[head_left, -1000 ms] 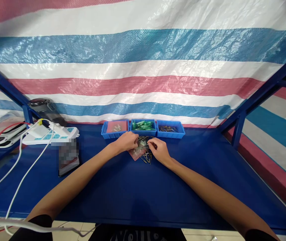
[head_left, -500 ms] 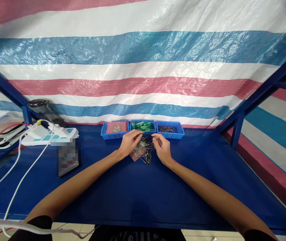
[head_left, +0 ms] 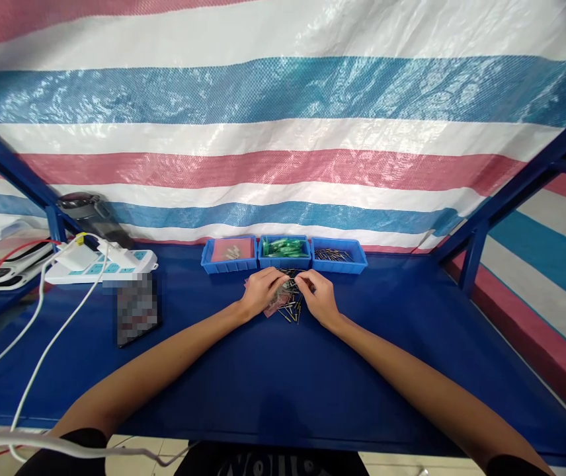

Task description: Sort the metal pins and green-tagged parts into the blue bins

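Observation:
My left hand [head_left: 262, 292] and my right hand [head_left: 317, 296] face each other with only a narrow gap between their fingertips. Both are closed in a pinch; whatever they hold is too small to make out. Beneath them lies a loose pile of thin metal pins, like small drill bits [head_left: 291, 311], partly covered by the fingers. A pinkish clear plastic bag [head_left: 274, 305] lies under my left hand. Behind the hands stand three blue bins: the left bin [head_left: 229, 266] holds a pink sheet and small pale pieces, the middle bin [head_left: 285, 262] green items, the right bin [head_left: 342, 266] more dark metal pins.
On the left of the blue table [head_left: 243, 383] are a white power strip [head_left: 137, 263] with plugs and cables, a blurred phone [head_left: 138, 311] and a dark bottle [head_left: 95, 218]. A striped sheet [head_left: 283, 139] hangs behind, and blue frame posts [head_left: 476, 254] rise at the sides.
My hands have come closer together and moved lower, nearer the pile. Earlier they were apart, close to the front of the middle bin.

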Motion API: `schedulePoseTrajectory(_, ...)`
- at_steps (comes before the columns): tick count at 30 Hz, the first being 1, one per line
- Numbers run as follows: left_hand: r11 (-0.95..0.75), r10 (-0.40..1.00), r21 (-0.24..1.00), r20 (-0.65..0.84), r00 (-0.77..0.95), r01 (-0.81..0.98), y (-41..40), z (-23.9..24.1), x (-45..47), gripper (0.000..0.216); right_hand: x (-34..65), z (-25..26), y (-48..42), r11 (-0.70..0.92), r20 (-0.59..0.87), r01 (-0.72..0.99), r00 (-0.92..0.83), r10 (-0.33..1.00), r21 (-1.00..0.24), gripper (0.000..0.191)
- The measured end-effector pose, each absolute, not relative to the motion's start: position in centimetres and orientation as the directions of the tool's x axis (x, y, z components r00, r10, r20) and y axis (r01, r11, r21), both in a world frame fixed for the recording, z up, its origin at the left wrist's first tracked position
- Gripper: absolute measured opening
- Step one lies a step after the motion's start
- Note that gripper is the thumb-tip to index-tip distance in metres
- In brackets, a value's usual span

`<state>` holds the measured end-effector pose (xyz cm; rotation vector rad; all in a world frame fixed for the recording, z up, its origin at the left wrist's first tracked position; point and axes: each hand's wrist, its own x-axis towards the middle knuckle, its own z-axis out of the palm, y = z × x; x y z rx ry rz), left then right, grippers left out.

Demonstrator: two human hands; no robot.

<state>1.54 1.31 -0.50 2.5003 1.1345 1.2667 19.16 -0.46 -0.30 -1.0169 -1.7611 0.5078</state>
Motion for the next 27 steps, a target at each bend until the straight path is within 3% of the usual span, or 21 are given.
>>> schedulePoseTrajectory(15,-0.777,0.598,0.375,0.69,0.408,0.505,1.36,-0.58,1.48,0.022,19.14,-0.55,-0.23,0.537,0.536,0.419,-0.131,0.834,-0.732,0.028)
schedulePoseTrajectory(27,-0.723,0.658,0.426,0.663,0.357,0.544,1.08,-0.37,1.67,0.018,19.21,-0.49,-0.45,0.543,0.533,0.353,-0.134,0.835,-0.762,0.017)
